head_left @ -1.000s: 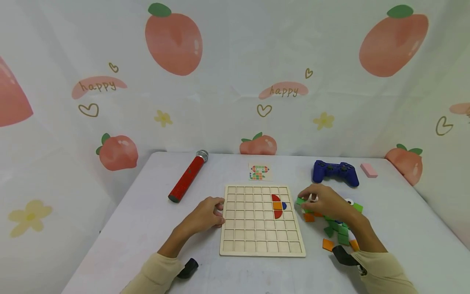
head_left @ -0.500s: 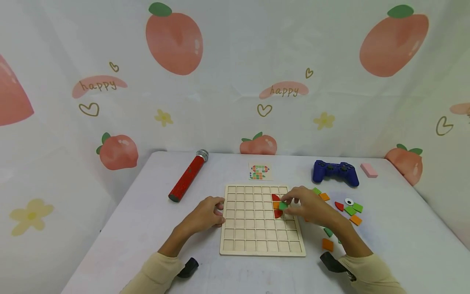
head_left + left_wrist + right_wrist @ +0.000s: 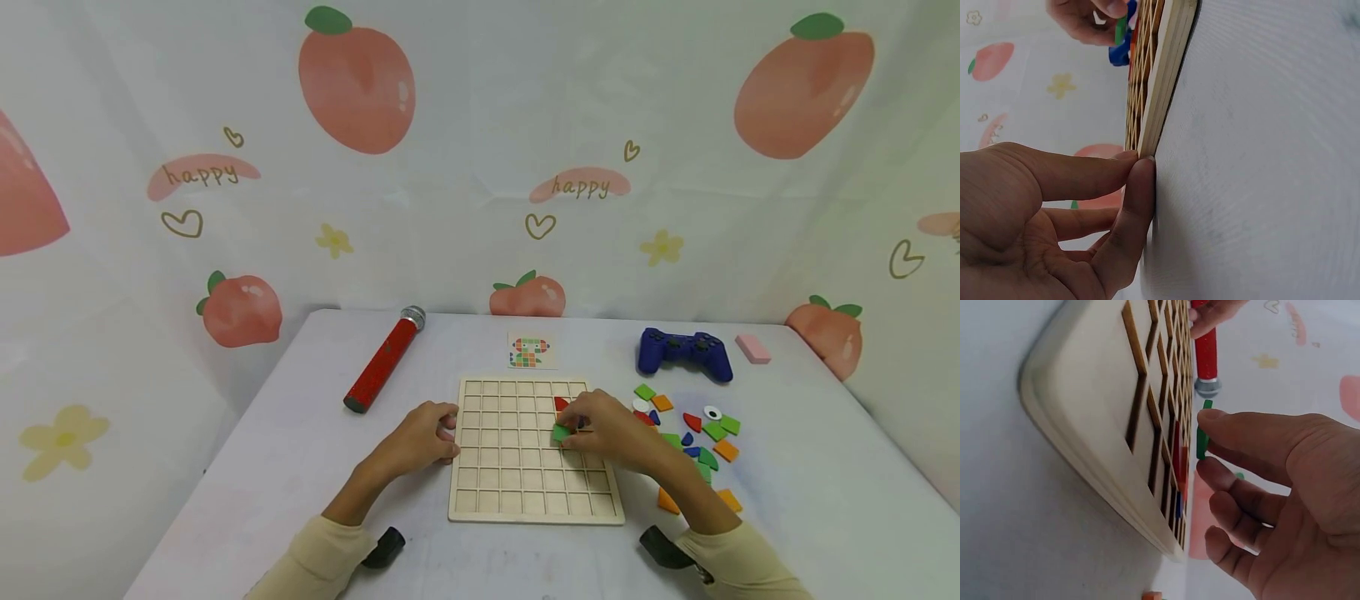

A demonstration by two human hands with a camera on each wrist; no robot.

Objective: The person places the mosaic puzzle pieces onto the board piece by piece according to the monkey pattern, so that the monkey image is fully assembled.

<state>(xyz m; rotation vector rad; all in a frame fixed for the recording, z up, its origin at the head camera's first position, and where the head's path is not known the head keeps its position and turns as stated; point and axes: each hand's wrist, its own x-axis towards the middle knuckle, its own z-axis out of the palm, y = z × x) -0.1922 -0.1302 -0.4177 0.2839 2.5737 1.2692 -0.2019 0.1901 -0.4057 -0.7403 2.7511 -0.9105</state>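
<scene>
A pale wooden grid board (image 3: 517, 479) lies flat in the middle of the table. At its left edge, my left hand (image 3: 416, 437) pinches the rim between thumb and forefinger, as the left wrist view shows. My right hand (image 3: 611, 429) is over the board's right half, holding a green square tile (image 3: 1204, 434) between thumb and fingertip. In the right wrist view the tile stands on edge, just above the grid. Close by in the cells sit a red piece (image 3: 1176, 450), an orange square (image 3: 1184, 467) and a blue piece (image 3: 1178, 505), which the right hand largely covers in the head view.
Several loose green, orange, red, blue and white pieces (image 3: 726, 451) are scattered right of the board. Behind it lies a pattern card (image 3: 532, 351). A red microphone (image 3: 382, 362) is at back left; a blue game controller (image 3: 684, 353) and pink block (image 3: 753, 349) are at back right.
My right hand has moved left from the loose pieces to over the board, carrying the green tile. My left hand has stayed at the board's edge.
</scene>
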